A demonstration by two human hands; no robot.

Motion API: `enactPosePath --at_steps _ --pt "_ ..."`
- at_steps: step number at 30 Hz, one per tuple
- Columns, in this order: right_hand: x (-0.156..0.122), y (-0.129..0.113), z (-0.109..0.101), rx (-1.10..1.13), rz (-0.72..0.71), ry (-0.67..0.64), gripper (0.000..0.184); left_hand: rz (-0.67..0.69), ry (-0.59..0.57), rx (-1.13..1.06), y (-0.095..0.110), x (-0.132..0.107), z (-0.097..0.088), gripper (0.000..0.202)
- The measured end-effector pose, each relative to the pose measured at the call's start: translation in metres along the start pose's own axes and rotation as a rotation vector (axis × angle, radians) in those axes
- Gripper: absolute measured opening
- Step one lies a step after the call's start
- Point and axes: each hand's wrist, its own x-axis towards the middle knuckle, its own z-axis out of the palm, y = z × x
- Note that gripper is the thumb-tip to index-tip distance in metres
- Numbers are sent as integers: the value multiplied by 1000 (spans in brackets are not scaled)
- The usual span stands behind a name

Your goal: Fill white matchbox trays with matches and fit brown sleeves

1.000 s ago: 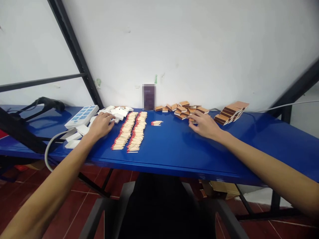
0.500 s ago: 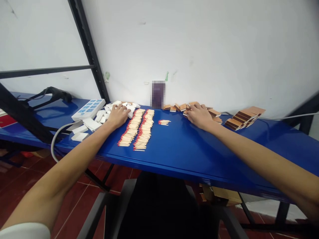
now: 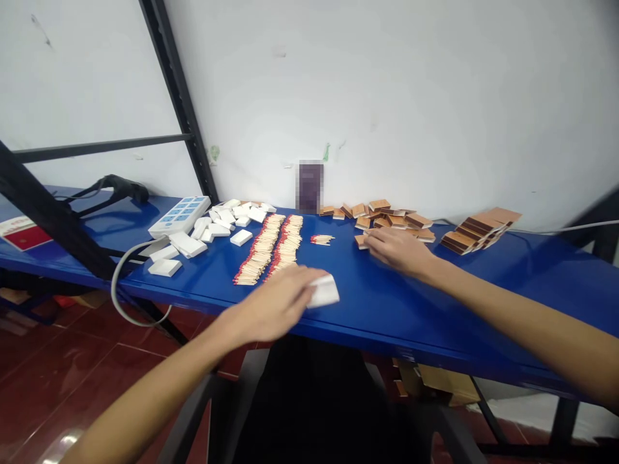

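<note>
My left hand is near the front edge of the blue table, its fingers closed on a small white inner tray. My right hand lies palm down at the edge of a pile of brown matchbox sleeves, fingers touching a sleeve; whether it grips one I cannot make out. Two long rows of red-tipped matches lie in the middle, with a small bunch of matches to their right. More white trays are scattered at the left.
A white power strip with a grey cable sits at the left, black frame bars behind it. A stack of brown sleeves stands at the right. A blurred dark object leans on the wall. A dark chair is below.
My left hand left the pile of white trays and came toward the table's front edge with one tray in it. My right hand drew back slightly from the brown sleeves.
</note>
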Motion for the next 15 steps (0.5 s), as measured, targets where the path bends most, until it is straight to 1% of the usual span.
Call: enactPosePath --at_steps 1,2,3,4,6,8,10,11,12,15 --pt "-8 -4 -1 8 -1 -20 26 -26 -59 -6 12 -2 9 35" --pt "-14 -8 -3 25 27 -25 26 -54 -91 7 20 -2 17 35" --pt "-18 -11 -6 55 63 -17 27 -69 -112 25 24 0 24 32" --pt "-18 -14 -9 89 113 7 27 -75 -113 53 24 4 29 29" --pt "-9 -19 -17 164 220 68 27 -68 -94 120 17 12 37 24" --pt "11 -26 -22 260 266 96 24 -69 -43 194 10 19 42 23" --pt "38 -33 -22 380 301 90 24 -85 32 234 5 20 46 24" --pt "51 -37 -19 407 324 72 23 -91 75 236 5 19 48 25" --pt "63 -40 -15 418 316 53 22 -94 118 229 6 16 50 26" --pt "89 -47 1 412 252 2 33 -68 248 197 11 5 57 28"
